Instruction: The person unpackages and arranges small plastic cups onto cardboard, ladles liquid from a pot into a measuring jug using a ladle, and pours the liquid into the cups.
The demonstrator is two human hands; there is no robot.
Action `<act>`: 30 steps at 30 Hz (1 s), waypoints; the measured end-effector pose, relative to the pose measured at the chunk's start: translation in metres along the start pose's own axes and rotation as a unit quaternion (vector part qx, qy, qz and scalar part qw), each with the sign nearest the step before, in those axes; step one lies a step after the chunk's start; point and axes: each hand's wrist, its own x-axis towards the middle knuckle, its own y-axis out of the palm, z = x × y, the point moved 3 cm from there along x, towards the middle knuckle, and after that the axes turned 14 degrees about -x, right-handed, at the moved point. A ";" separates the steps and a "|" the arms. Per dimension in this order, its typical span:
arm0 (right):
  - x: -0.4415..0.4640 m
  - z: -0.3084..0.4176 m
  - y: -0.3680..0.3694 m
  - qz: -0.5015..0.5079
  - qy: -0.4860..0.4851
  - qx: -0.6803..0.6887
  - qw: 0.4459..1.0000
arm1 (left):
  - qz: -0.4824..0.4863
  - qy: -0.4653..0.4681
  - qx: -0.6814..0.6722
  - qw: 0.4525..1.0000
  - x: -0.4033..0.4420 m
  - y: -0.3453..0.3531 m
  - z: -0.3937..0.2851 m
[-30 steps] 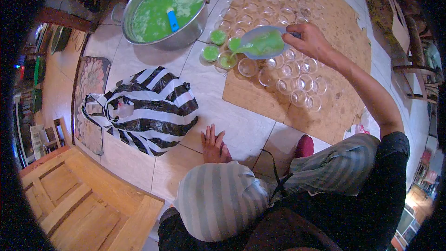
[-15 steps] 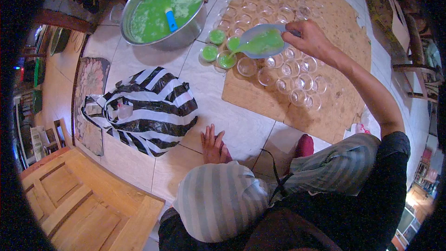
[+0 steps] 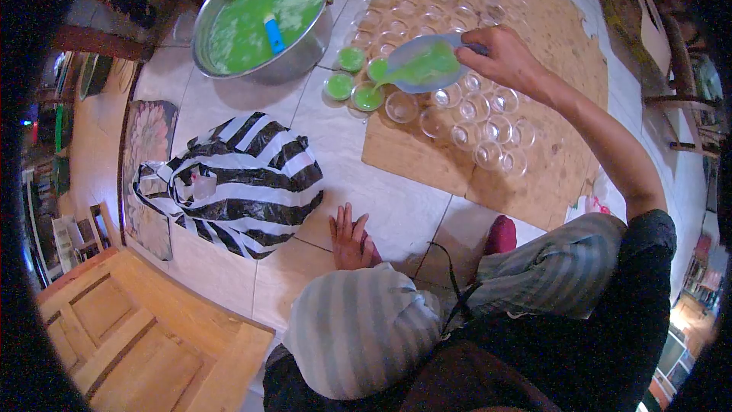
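My right hand [image 3: 499, 61] is closed round the handle of a translucent bluish plastic jug [image 3: 404, 57]. The jug is tilted left, and green liquid runs from its spout into a clear plastic cup [image 3: 368, 97]. Close beside that cup, several cups hold green liquid, among them one cup [image 3: 338, 85] at the left edge of the group. Many clear cups [image 3: 473, 108] stand in rows on a sheet of brown cardboard [image 3: 427, 164]. My left hand [image 3: 351, 238] hangs by my left knee with its fingers stretched out, holding nothing.
A large metal pot [image 3: 309, 49] of green liquid stands at the upper left, with a blue-handled utensil [image 3: 274, 37] in it. A black-and-white striped plastic bag [image 3: 259, 191] lies on the tiled floor. A wooden panel [image 3: 137, 328] fills the lower left; a cardboard box [image 3: 629, 15] stands upper right.
The jug has tipped a little further and shifted slightly left over the cup, with liquid still pouring. The view has shifted slightly. My left hand stays in place.
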 end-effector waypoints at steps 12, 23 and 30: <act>0.000 0.001 0.001 -0.009 -0.017 -0.016 1.000 | -0.010 0.003 -0.015 1.000 0.001 -0.001 -0.003; 0.000 0.002 0.001 -0.017 -0.009 -0.027 0.999 | -0.011 0.006 -0.014 1.000 0.001 0.000 0.000; 0.000 0.007 -0.002 -0.015 -0.013 -0.019 1.000 | -0.018 0.007 -0.018 1.000 0.000 0.001 0.000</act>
